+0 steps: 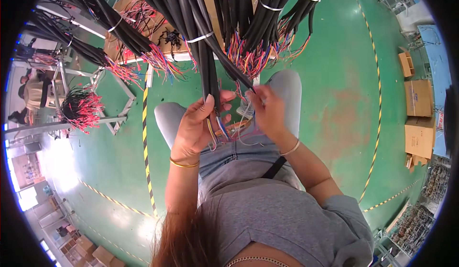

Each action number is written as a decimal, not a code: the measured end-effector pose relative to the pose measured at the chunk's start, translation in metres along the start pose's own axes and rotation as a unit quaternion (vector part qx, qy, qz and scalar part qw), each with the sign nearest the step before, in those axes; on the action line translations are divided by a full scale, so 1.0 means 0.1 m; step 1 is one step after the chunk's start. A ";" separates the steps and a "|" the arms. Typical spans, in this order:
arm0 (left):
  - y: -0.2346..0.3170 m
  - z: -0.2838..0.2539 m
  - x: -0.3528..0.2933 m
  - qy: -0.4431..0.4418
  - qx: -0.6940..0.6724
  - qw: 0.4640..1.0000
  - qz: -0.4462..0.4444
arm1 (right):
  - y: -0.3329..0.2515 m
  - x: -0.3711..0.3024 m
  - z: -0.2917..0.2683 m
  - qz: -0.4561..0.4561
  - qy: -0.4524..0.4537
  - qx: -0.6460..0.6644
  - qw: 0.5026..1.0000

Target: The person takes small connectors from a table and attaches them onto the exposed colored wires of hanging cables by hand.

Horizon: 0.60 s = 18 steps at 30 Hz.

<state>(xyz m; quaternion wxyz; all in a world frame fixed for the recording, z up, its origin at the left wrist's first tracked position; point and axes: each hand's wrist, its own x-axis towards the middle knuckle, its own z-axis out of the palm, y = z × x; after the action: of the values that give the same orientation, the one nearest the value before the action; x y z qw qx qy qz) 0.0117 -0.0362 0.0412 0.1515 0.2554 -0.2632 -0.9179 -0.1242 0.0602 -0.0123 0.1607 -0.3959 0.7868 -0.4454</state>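
Note:
My left hand is closed round the lower ends of several black cables that hang from above. Thin coloured wires spread out of those ends, beside and below its fingers. Just to the right, my right hand pinches the end of another black cable, which slants away from the same bundle. A white tie wraps the bundle higher up. My fingers hide part of the cable ends.
More tied black cable bundles with coloured wire ends hang ahead, over a brown board. Others hang at the left by a metal frame. Cardboard boxes stand far right. Striped tape marks the green floor.

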 end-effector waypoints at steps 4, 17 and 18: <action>-0.02 0.07 -0.01 -0.004 0.084 0.995 0.050 | -0.21 -0.11 -0.13 -0.289 0.183 -0.047 0.938; -0.08 0.19 0.06 -0.087 -0.029 0.994 0.058 | -0.54 -0.50 -0.40 0.307 -0.349 0.819 0.337; -0.07 0.25 0.08 -0.111 -0.022 0.993 0.031 | -0.55 -0.51 -0.39 0.298 -0.359 0.826 0.317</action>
<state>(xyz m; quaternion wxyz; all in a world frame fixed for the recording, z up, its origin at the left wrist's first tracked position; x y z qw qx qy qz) -0.0092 -0.0238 0.0529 0.1555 0.1399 -0.2656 -0.9411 -0.0892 0.1056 0.0493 0.7933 0.0813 -0.0580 -0.6006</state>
